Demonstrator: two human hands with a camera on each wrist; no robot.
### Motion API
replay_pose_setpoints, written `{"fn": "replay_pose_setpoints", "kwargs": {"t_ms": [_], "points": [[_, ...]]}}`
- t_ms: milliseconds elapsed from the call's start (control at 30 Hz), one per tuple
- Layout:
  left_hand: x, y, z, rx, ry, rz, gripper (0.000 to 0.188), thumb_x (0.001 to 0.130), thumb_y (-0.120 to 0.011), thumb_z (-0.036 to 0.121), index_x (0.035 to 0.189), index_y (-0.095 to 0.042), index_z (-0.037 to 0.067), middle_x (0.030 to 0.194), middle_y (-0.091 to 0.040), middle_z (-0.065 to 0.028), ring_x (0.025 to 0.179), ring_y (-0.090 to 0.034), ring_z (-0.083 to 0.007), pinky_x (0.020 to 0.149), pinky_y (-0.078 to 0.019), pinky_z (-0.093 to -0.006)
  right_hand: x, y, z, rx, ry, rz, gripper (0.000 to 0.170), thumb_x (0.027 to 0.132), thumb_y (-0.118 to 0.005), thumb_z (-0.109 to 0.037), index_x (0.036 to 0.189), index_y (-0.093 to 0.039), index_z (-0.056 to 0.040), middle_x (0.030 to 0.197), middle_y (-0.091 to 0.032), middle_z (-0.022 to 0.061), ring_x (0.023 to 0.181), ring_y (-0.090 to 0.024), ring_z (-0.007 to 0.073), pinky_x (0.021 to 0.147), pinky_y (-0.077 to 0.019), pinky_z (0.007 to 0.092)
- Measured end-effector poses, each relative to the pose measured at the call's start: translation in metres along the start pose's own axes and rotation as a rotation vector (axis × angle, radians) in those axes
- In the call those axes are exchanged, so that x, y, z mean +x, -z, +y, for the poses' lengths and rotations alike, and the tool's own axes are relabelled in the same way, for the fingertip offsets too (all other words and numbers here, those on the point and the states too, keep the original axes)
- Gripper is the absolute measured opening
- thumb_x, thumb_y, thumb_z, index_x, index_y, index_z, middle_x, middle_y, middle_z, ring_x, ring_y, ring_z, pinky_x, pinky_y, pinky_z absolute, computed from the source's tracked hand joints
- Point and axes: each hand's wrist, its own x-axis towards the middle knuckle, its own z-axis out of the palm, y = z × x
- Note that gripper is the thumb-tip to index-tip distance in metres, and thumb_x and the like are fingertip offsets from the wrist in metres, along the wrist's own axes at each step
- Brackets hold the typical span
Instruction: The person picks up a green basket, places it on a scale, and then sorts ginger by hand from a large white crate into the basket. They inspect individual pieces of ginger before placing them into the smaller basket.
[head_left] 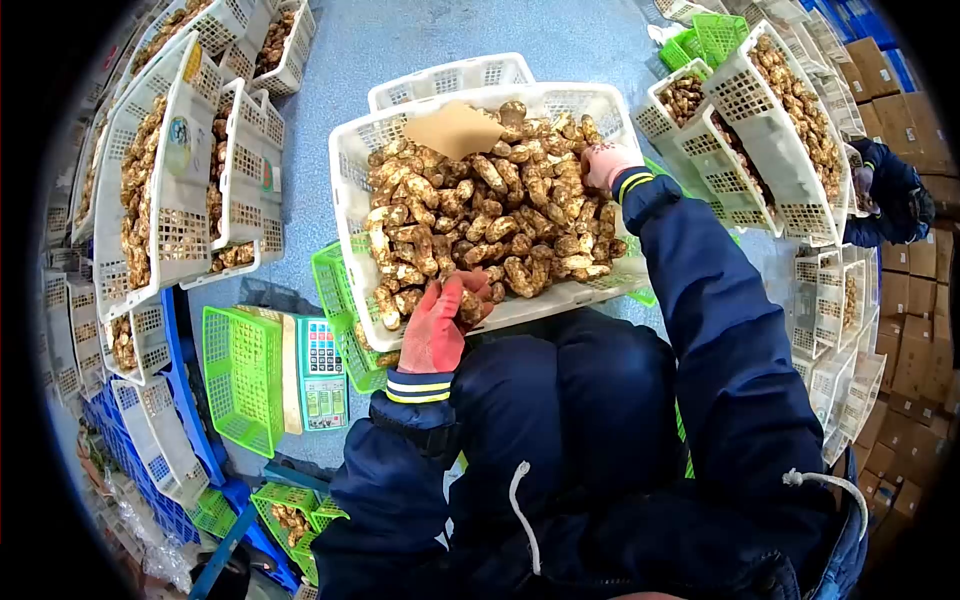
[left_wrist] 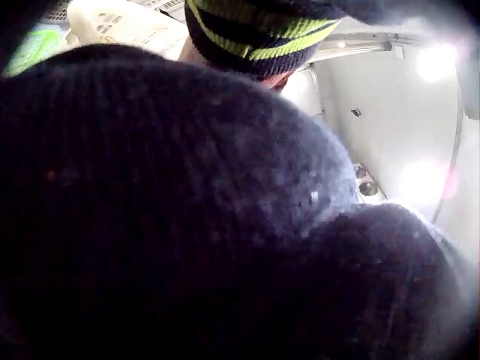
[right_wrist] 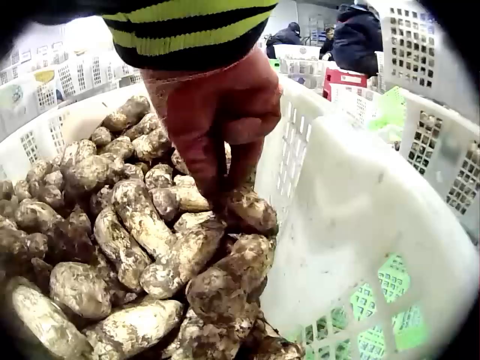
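A white plastic basket (head_left: 350, 270) is heaped with stubby, earth-stained, brown-and-cream mushroom-like pieces (head_left: 490, 175). At the basket's near left corner my left hand (head_left: 435, 325), in a red glove, holds one piece (head_left: 472, 305) with its fingers curled round it. My right hand (head_left: 610, 165), gloved as well, reaches in at the far right wall; in the right wrist view its fingers (right_wrist: 244, 161) point down and pinch a piece (right_wrist: 251, 210) on the heap. The left wrist view shows mostly dark cloth and a striped cuff (left_wrist: 262, 34); the left hand is hidden there.
A brown cardboard piece (head_left: 453, 130) lies on the heap. Left of the basket are a green basket (head_left: 242, 375) and a scale with a keypad (head_left: 322, 350). Stacked white crates (head_left: 180, 200) line both sides. Another person (head_left: 890, 195) is at the far right, beside cardboard boxes (head_left: 912, 125).
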Motion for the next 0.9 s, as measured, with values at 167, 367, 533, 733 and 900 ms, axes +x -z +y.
{"fn": "replay_pose_setpoints", "kwargs": {"t_ms": [167,367,533,733,900], "points": [[0.0,0.002,-0.001,-0.026,0.014,-0.01,0.038,0.09,-0.047,0.03,0.109,-0.048,-0.004,0.105,-0.054,-0.0121,0.095,-0.054,-0.0214,0.082,-0.047,-0.035,-0.025,0.015,0.003,0.562,-0.05,0.227,0.025,0.076,-0.057,-0.026,0.096,-0.061,-0.0134,0.088,-0.064,0.0105,0.083,-0.06,0.0244,0.075,-0.0455,0.0328],[0.006,0.016,-0.005,-0.135,0.085,0.07,0.036,0.091,-0.045,0.029,0.115,-0.045,0.002,0.113,-0.051,-0.0108,0.105,-0.05,-0.0234,0.087,-0.0432,-0.0407,-0.028,0.002,0.018,0.712,0.152,0.147,0.028,0.078,-0.055,-0.021,0.103,-0.06,-0.0096,0.092,-0.064,0.01,0.082,-0.061,0.0213,0.074,-0.0469,0.0302],[0.002,0.044,-0.009,0.348,-0.254,0.074,0.05,0.093,-0.035,0.03,0.135,-0.023,0.004,0.138,-0.024,-0.0168,0.127,-0.023,-0.0314,0.103,-0.0248,-0.0463,-0.055,-0.014,-0.007,0.458,0.122,-0.051,0.04,0.075,-0.056,-0.036,0.106,-0.057,-0.0116,0.087,-0.064,0.0126,0.083,-0.061,0.0261,0.076,-0.0465,0.0345],[-0.016,0.011,0.003,-0.07,-0.09,0.057,0.047,0.092,-0.042,0.029,0.129,-0.033,0.001,0.131,-0.035,-0.0154,0.121,-0.034,-0.0291,0.1,-0.0306,-0.0424,-0.052,-0.017,-0.044,0.543,0.018,0.057,0.054,0.069,-0.061,-0.05,0.101,-0.057,-0.0068,0.095,-0.061,0.0187,0.093,-0.057,0.0314,0.081,-0.0446,0.0365],[-0.018,-0.008,0.008,-0.059,-0.022,-0.042,0.041,0.091,-0.044,0.028,0.12,-0.042,0.0,0.117,-0.049,-0.0131,0.108,-0.048,-0.0238,0.092,-0.0401,-0.037,-0.04,-0.019,-0.036,0.668,0.064,0.067,0.034,0.075,-0.065,-0.032,0.098,-0.06,-0.0075,0.078,-0.063,0.0107,0.07,-0.059,0.0177,0.063,-0.0463,0.0287]]}}
